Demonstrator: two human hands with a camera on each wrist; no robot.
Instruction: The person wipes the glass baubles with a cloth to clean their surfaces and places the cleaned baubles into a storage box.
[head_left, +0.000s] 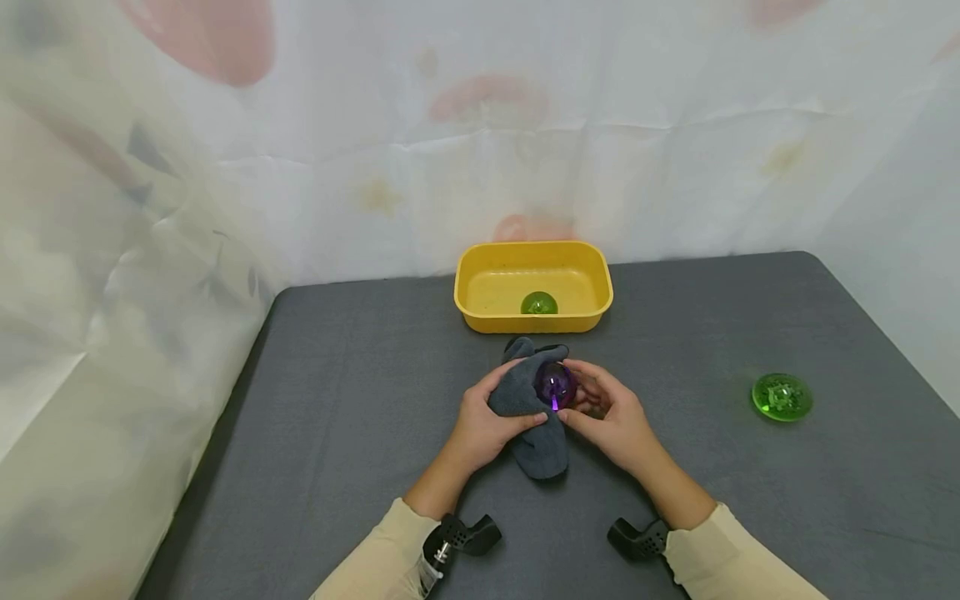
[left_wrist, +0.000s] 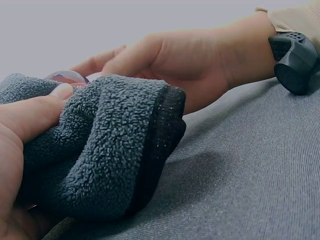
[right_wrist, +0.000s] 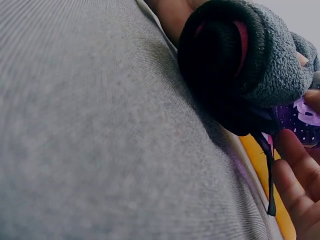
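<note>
Right now your left hand (head_left: 486, 423) grips a soft, dark grey fleece cloth (head_left: 529, 417), thumb curled over its folded edge, while your right hand (head_left: 609, 417) cups a small, glossy, translucent purple round dish (head_left: 555, 385), fingers curled around its far side. Both sit just in front of you on the grey fabric-covered table (head_left: 750, 517), a little short of the yellow plastic tub (head_left: 480, 293).

The dish looks hard, smooth and light, probably glass or clear plastic, so judge it slippery and possibly breakable; hold it by the rim from opposite sides rather than by the curved face. The cloth is limp and thick, gives no support of its own, and bunches wherever you squeeze it.

Relative to your grips, the dish lies between your two hands, pressed against the cloth, with the cloth wrapping its left and lower side and hanging down toward you. From the left wrist view only a sliver of the dish shows above the fleece, beside your thumb.

A green round dish (head_left: 782, 397) lies well apart to your right, and another green piece (head_left: 538, 303) rests inside the tub.
</note>
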